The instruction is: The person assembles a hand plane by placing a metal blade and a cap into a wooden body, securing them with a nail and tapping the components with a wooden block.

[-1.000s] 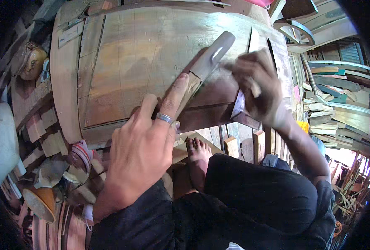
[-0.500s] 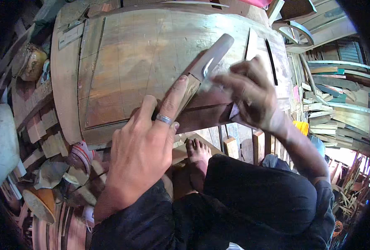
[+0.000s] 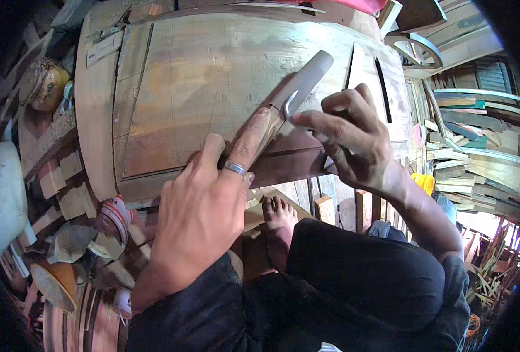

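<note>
- One grey-tipped wooden piece (image 3: 310, 73) slants up and to the right out of the left hand (image 3: 201, 202), over a broad wooden board (image 3: 184, 76); whether it touches the board cannot be told.
- Bent about the wooden end, the left hand has a firm-looking hold, its forefinger, with a silver ring (image 3: 235, 168), stretched along the top.
- Just where grey meets wood, a bright curved sliver (image 3: 289, 108) shows at the fingertips of the right hand (image 3: 359, 132); whether they are clamped on it cannot be told.
- Close handling at that joint looks to be the step in hand; the next move seems to call for a steady left hold and a light, exact touch from the right.
- Below the board's near edge, a bare foot (image 3: 280, 220) shows beside dark trousers (image 3: 365, 270).
- Farther out, a pale container (image 3: 5, 193) stands at left, stacked timber (image 3: 465, 146) at right.
</note>
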Demonstrator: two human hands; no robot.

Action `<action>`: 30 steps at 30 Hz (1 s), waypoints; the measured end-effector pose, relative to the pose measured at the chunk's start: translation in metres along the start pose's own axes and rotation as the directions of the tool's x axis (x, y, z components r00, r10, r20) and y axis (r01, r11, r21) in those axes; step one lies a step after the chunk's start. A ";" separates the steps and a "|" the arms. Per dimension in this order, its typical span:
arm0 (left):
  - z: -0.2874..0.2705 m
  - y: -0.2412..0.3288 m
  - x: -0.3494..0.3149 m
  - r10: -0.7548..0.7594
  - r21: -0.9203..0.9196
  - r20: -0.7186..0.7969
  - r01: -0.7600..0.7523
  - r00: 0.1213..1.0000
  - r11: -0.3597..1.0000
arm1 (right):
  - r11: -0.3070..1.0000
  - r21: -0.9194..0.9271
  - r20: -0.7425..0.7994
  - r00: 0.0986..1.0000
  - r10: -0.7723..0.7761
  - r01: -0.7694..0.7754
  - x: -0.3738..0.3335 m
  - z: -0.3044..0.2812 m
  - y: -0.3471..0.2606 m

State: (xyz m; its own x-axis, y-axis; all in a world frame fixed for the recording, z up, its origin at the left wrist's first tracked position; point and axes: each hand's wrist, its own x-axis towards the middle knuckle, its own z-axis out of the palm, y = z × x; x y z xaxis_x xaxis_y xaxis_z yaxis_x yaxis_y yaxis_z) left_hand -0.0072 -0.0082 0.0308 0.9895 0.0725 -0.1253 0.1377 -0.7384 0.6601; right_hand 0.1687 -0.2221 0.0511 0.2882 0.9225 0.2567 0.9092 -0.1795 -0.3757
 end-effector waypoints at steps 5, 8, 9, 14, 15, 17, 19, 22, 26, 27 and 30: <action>-0.012 0.010 -0.014 -0.056 0.004 -0.020 0.056 0.998 0.998 | 0.980 0.012 -0.141 0.970 0.197 -0.198 0.007 -0.011 0.037; 0.000 0.000 0.003 -0.005 -0.027 0.025 0.006 1.000 1.000 | 0.996 0.055 0.030 0.997 0.074 -0.076 -0.003 -0.003 0.013; 0.000 0.001 0.006 0.004 -0.027 0.036 -0.003 0.999 1.000 | 0.995 0.073 0.080 0.995 0.060 -0.066 -0.004 -0.006 0.009; -0.002 0.004 -0.001 0.000 -0.013 0.006 0.001 1.000 1.000 | 0.988 0.051 -0.130 0.980 0.153 -0.148 -0.005 -0.004 0.045; -0.015 0.010 -0.015 -0.041 0.017 -0.026 0.042 0.999 0.999 | 0.990 0.128 -0.139 0.988 0.069 -0.051 0.005 0.005 0.022; -0.004 0.003 -0.005 -0.021 -0.002 0.009 0.021 1.000 1.000 | 0.999 0.040 0.046 0.999 0.014 -0.016 -0.005 0.004 0.008; -0.003 0.005 -0.002 -0.005 -0.004 0.003 0.005 1.000 1.000 | 0.977 0.191 -0.109 0.987 0.115 -0.093 -0.013 0.006 0.038; -0.013 0.012 -0.017 -0.050 0.031 -0.030 0.051 0.998 0.998 | 0.979 0.105 -0.127 0.974 0.185 -0.173 0.002 -0.003 0.035; -0.005 0.005 -0.006 -0.010 0.011 -0.002 0.010 1.000 1.000 | 0.999 0.034 0.035 0.999 0.005 -0.006 -0.012 0.001 0.013; -0.005 0.004 -0.006 -0.007 0.010 0.003 0.007 1.000 1.000 | 1.000 0.022 0.009 1.000 0.009 -0.009 -0.011 -0.002 0.025; -0.002 0.007 -0.002 -0.008 -0.021 -0.004 0.008 1.000 1.000 | 0.989 0.014 -0.124 0.981 0.148 -0.148 -0.014 -0.004 0.045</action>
State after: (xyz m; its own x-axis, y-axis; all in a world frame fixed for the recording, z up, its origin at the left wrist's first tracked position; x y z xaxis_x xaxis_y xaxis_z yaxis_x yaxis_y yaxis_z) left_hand -0.0080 -0.0119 0.0374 0.9884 0.0811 -0.1283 0.1469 -0.7239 0.6741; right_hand 0.2063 -0.2442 0.0340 0.4550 0.8360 0.3067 0.8523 -0.3091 -0.4220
